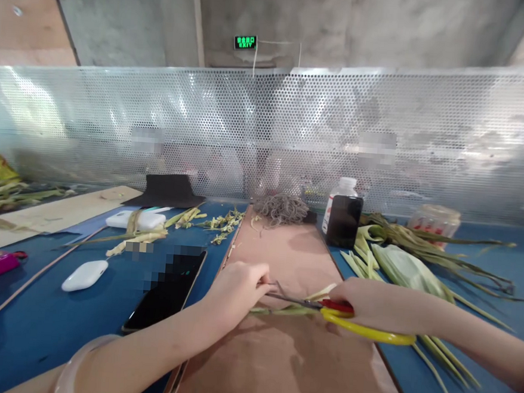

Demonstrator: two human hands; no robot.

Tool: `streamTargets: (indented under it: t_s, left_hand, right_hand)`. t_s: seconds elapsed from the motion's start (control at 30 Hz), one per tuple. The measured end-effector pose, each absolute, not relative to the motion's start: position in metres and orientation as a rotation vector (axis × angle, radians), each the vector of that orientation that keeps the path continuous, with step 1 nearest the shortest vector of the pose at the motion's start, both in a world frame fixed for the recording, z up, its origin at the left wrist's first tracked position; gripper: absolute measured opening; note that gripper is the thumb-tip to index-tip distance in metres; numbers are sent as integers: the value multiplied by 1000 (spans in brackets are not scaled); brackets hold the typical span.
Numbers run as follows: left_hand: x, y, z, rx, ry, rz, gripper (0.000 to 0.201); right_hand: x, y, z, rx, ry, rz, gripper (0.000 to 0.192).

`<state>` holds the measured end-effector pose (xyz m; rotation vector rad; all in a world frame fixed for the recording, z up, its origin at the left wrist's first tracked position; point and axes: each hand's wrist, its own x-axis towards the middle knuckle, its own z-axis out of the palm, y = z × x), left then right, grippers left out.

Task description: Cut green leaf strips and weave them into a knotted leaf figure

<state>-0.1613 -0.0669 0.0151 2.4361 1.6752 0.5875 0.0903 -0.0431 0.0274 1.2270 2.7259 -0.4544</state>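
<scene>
The leaf strip (290,309) lies across the brown board (287,354), pinched at its left end by the left hand (232,290), whose grip is clamped together on it. The right hand (371,306) has its grip closed through the yellow handles of the scissors (347,319), whose blades point left and meet the strip just beside the left fingertips. The board lies on a blue surface (77,327). To its right lies a heap of green leaves (409,267), with a dark bottle (343,217) near the board's far corner. A bundle of string (281,208) rests at the far end of the board. Left of the board lie a phone (165,297), a white case (85,275) and leaf scraps (219,222). A perforated metal screen (266,131) stands behind
</scene>
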Motion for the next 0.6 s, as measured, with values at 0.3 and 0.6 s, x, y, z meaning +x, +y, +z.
streamTargets:
  t_s: [0.3,0.6]
  left_hand:
    - [-172,-40,11,2732,1375,770,17]
    - [-146,-20,-1,3351,810,468,12]
  right_hand:
    - [146,-50,22,1709,2671,-273,33]
    - [165,-42,12,1841,2738,-91,41]
